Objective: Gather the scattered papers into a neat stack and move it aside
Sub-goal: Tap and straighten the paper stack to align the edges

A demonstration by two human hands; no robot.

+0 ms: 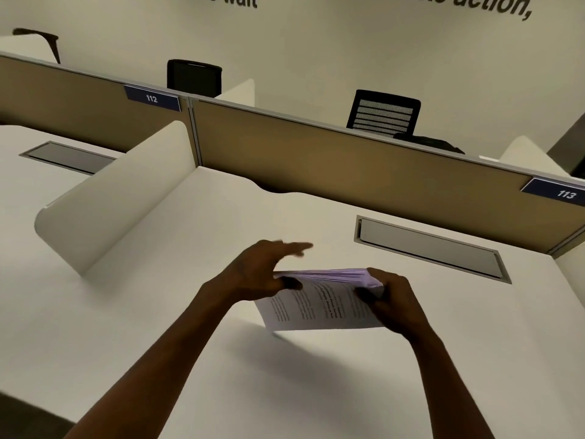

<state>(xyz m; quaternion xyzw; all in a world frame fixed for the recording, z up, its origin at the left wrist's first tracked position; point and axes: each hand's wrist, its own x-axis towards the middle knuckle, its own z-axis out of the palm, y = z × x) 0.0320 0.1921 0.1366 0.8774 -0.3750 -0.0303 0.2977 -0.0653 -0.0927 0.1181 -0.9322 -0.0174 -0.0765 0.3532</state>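
Now two hands hold one stack (319,304) of papers above the white desk (221,359). The stack stands on its long edge, tilted, with the printed side facing the person. Its bottom edge looks to be just above the desk, and a dark shadow lies under it. No loose papers show on the desk; all of them are in this one stack.

The right hand (391,304) grips the right end of the stack, with the thumb on the printed side and the fingers curled round behind. The left hand (262,270) is at the left end. Its thumb touches the printed side near the top corner, but its fingers (292,248) stretch out straight and blurry past the stack, so that hand is wide, not closed round the papers.

The desk has one grey hatch (430,247) set into it, to the right of the stack and well apart from it. A second hatch (68,156) sits in the next desk on the left. One white curved divider (120,198) stands between the two desks. One long brown screen (348,160) runs along the back, with two blue tags, 112 (152,98) and 113 (562,193). Behind it are three black chairs (384,114).
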